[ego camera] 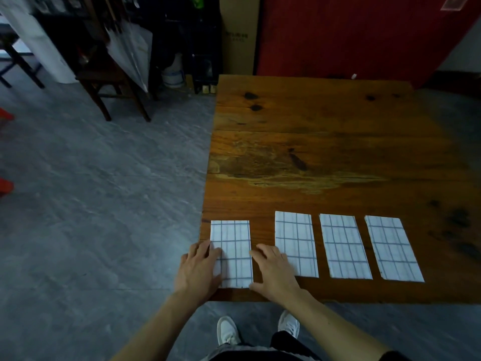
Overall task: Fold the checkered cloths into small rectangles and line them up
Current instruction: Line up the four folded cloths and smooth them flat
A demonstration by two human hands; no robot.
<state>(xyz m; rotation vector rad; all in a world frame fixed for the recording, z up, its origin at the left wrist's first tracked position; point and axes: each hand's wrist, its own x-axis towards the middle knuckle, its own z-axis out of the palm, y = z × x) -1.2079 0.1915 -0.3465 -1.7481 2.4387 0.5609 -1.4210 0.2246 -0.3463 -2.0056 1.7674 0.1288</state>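
Observation:
Several white cloths with a dark grid lie folded into narrow rectangles in a row along the near edge of the wooden table (325, 142). The leftmost folded cloth (233, 246) sits at the table's near left corner. My left hand (199, 269) rests on its left edge with the fingers lying over it. My right hand (273, 269) touches its right edge with straight fingers and partly covers the second cloth (295, 233). Two more folded cloths (343, 246) (393, 248) lie to the right, evenly spaced.
The table's left edge drops to a grey stone floor. A dark wooden chair (109, 82) and stacked clutter stand at the back left, a cardboard box (239, 35) and a red wall behind the table. My white shoes (227, 332) show below.

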